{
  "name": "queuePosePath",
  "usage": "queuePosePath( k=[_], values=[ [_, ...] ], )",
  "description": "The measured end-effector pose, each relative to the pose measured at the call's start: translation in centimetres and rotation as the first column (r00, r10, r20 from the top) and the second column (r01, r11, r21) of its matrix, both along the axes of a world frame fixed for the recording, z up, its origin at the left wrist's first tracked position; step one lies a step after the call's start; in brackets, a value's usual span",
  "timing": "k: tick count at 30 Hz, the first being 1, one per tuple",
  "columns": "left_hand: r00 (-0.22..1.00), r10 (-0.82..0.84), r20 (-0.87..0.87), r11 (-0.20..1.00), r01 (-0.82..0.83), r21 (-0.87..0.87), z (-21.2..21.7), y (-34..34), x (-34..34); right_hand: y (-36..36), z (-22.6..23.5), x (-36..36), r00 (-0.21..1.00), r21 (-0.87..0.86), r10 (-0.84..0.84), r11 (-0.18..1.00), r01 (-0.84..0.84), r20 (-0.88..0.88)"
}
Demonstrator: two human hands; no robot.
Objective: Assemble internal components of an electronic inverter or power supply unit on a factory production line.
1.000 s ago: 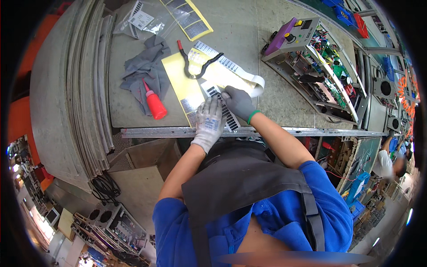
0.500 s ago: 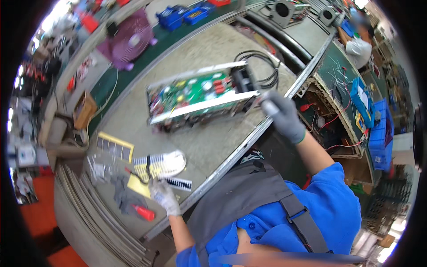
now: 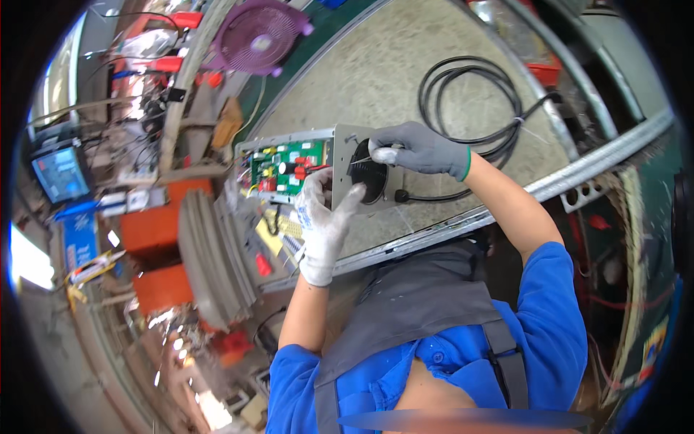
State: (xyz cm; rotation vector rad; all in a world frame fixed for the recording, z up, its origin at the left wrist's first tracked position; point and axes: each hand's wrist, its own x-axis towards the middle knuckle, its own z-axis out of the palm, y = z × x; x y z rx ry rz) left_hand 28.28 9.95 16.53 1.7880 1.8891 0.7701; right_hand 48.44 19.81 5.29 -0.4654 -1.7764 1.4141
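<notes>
An open metal chassis with a green circuit board (image 3: pixel 307 153) lies on the bench. Its grey end panel (image 3: pixel 343 163) faces right and carries a round black fan (image 3: pixel 374 176). My left hand (image 3: pixel 323 228), in a white glove, grips this end panel, fingers on the board side and thumb in front of the fan. My right hand (image 3: pixel 419 148), in a grey glove, is closed in a pinch beside the fan. A thin metal piece (image 3: pixel 361 160) sticks out from its fingertips towards the panel; its kind is unclear.
A coiled black cable (image 3: pixel 499 134) lies right of the chassis. A purple fan (image 3: pixel 262 37) stands beyond the bench's far-left side. Near the left forearm are a red bottle-like item (image 3: pixel 264 265) and yellow label sheets (image 3: pixel 269 237). A metal rail (image 3: pixel 434 226) runs along the near bench edge.
My view has swung round. My left hand has gone from the label sheets to the chassis end panel. My right hand has moved in to the fan; the chassis now shows its end panel.
</notes>
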Motion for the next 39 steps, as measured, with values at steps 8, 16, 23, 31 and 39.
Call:
queuePosePath(
  k=[8, 16, 23, 31, 39],
  values=[
    [0.973, 0.172, 0.153, 0.985, -0.172, -0.011, -0.8, -0.8, 0.7, 2.0, -3.1, -4.3, 0.989, 0.189, -0.037, 0.98, 0.063, -0.142],
    [0.977, 0.15, 0.151, 0.987, -0.156, 0.024, -0.8, -1.1, 0.9, 2.1, -3.0, -5.9, 0.986, 0.286, -0.153, 0.944, 0.167, -0.071],
    [0.967, 0.145, 0.211, 0.985, -0.162, 0.064, -1.3, -1.0, 0.4, 1.7, -2.4, -5.4, 0.987, 0.251, -0.16, 0.954, 0.163, -0.031],
    [0.973, 0.16, 0.167, 0.983, -0.173, 0.066, -1.4, -1.1, 0.2, 2.5, -2.6, -5.5, 0.995, 0.256, -0.099, 0.961, 0.103, -0.029],
    [0.976, 0.144, 0.164, 0.985, -0.158, 0.071, -1.1, -1.1, 0.6, 2.7, -2.4, -5.5, 0.991, 0.297, -0.125, 0.946, 0.133, -0.044]
  ],
)
